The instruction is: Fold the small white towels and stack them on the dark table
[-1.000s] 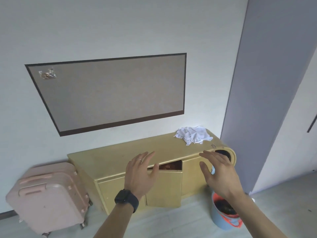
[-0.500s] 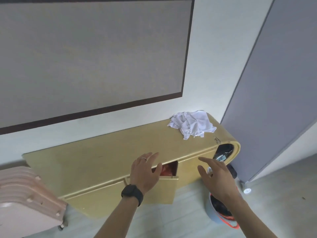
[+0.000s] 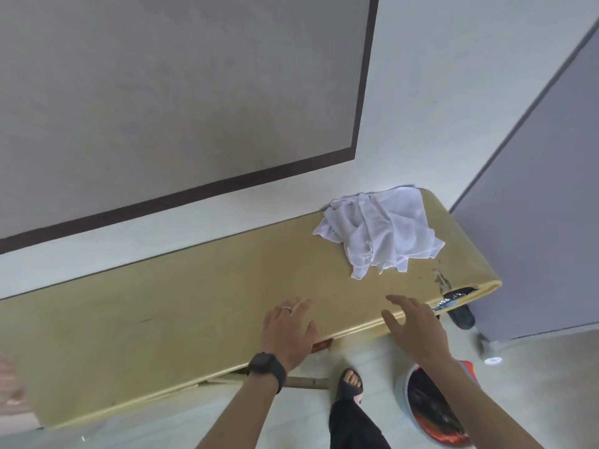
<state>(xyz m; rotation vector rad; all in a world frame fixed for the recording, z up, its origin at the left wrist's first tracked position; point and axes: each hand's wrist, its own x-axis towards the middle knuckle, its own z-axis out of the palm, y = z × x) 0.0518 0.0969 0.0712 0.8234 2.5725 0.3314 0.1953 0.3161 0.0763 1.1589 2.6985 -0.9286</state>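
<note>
1. One heap of crumpled white towels lies on the yellow wooden cabinet, at the far right corner of its top, close to the wall. How many towels are in the heap cannot be told. None of it is folded.
2. Two bare hands are in view, both over the near edge of the cabinet top and well apart from the heap.
3. The left hand is released, with its fingers straight and slightly spread, and grasps nothing. Whether the palm touches the wood cannot be told. It wears one ring, and one black watch sits on the wrist.
4. The right hand is also released, with its fingers spread towards the heap, and holds nothing. It is nearer the right end of the cabinet top.
5. One cabinet door stands ajar below the near edge, under the left hand.
6. One foot in a dark sandal stands on the pale floor between the two forearms.
7. One light blue bucket with an orange rim stands on the floor under the right forearm.
8. One grey panel with a dark border hangs on the wall above the cabinet.
9. One pink suitcase, blurred, shows at the left edge.
</note>
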